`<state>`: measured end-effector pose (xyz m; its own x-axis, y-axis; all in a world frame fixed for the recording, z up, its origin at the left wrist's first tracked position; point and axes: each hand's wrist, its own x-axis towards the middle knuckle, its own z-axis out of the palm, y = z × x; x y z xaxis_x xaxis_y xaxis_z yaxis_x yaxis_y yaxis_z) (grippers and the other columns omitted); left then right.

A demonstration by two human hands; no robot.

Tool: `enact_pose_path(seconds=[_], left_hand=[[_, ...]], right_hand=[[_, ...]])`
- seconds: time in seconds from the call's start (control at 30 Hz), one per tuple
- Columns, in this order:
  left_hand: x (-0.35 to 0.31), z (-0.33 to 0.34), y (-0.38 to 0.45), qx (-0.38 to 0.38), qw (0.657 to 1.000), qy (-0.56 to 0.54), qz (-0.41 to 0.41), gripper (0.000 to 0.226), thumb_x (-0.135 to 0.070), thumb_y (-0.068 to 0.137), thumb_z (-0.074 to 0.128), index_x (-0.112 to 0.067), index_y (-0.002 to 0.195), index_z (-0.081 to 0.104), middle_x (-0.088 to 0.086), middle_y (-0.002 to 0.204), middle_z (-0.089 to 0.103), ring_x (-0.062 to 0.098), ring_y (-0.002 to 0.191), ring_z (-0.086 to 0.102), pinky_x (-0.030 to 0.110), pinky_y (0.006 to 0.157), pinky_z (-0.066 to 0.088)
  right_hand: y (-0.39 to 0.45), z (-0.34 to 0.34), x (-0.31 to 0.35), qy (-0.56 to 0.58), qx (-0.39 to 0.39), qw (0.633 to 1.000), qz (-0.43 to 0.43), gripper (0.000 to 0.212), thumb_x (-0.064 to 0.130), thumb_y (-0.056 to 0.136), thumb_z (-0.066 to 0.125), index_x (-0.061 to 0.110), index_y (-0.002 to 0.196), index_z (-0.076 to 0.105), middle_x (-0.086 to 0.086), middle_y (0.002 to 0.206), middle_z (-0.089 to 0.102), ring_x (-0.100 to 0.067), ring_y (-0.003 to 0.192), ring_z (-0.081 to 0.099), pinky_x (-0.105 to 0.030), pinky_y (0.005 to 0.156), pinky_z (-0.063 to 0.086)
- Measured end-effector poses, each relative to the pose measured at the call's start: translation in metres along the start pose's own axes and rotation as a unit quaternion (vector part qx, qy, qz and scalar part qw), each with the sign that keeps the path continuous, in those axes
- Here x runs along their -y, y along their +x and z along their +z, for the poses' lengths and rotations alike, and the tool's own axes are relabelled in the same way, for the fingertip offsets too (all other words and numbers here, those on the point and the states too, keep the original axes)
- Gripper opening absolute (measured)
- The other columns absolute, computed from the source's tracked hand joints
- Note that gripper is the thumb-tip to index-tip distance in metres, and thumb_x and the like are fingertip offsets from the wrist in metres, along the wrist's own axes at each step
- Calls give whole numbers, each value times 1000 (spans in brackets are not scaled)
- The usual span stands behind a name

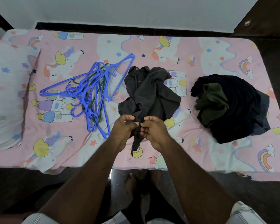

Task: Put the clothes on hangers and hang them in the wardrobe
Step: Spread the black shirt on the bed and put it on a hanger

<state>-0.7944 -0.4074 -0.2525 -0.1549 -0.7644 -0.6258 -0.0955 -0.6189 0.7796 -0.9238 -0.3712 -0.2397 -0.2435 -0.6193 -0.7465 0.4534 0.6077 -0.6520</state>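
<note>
Bare bedsheet (200, 50) lay open along the far edge of the bed and in the strip between the dark shirt (149, 92) and the heap of dark clothes (233, 107) on the right. The tangle of blue and green hangers (89, 92) lay just left of the shirt, nearly touching it. A pillow (6, 94) closed off the left end. Both hands, left hand (123, 128) and right hand (153, 130), occupied the near edge at the shirt's hem.
</note>
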Motion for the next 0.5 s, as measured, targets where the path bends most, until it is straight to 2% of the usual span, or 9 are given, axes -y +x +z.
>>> enact_pose_path(seconds=[0.07, 0.13, 0.23, 0.3, 0.37, 0.43, 0.5], left_hand=[[0, -1, 1, 6, 1000, 10, 7, 21, -1, 91, 67, -15, 106, 60, 16, 93, 69, 27, 84, 68, 35, 81, 60], [1, 0, 1, -2, 999, 47, 23, 21, -3, 92, 67, -17, 104, 59, 13, 94, 70, 25, 85, 69, 32, 79, 60], [1, 4, 2, -20, 994, 97, 47, 21, -1, 92, 66, -17, 103, 58, 10, 92, 70, 24, 88, 70, 29, 77, 60], [-1, 6, 3, -35, 992, 112, 54, 21, -1, 92, 66, -15, 104, 57, 10, 91, 70, 24, 87, 70, 30, 78, 60], [-3, 8, 3, -49, 992, 107, 56, 21, -1, 91, 66, -12, 106, 57, 9, 91, 69, 24, 87, 70, 28, 76, 60], [-6, 11, 2, -57, 993, 86, 51, 21, 0, 91, 66, -10, 107, 57, 7, 90, 67, 20, 85, 69, 20, 68, 58], [-8, 14, 0, -63, 995, 66, 40, 22, 0, 91, 66, -8, 109, 58, 8, 92, 67, 22, 86, 69, 19, 66, 57]], right_hand=[[1, -1, 1, 35, 25, 999, 20, 18, -5, 91, 57, 10, 102, 58, -13, 80, 61, -19, 69, 60, -32, 67, 56], [4, -1, -2, -13, 8, 1000, -4, 17, -3, 90, 61, 11, 100, 58, -13, 85, 64, -19, 71, 63, -32, 70, 59], [6, -1, -8, -173, -41, 978, -112, 19, 6, 85, 73, 16, 94, 59, -9, 88, 67, -19, 77, 66, -32, 74, 61], [5, 0, -12, -246, -56, 947, -200, 19, 9, 84, 74, 18, 87, 59, -2, 81, 65, -14, 74, 62, -25, 71, 56], [4, 1, -15, -284, -60, 919, -268, 19, 6, 85, 70, 19, 83, 56, 2, 79, 63, -13, 73, 59, -21, 68, 50], [4, 1, -17, -313, -60, 895, -313, 18, 3, 86, 64, 18, 83, 55, 0, 81, 62, -17, 76, 60, -25, 68, 50], [5, 2, -18, -295, -64, 901, -311, 17, 2, 87, 62, 17, 85, 55, 0, 83, 61, -16, 76, 59, -24, 69, 49]])
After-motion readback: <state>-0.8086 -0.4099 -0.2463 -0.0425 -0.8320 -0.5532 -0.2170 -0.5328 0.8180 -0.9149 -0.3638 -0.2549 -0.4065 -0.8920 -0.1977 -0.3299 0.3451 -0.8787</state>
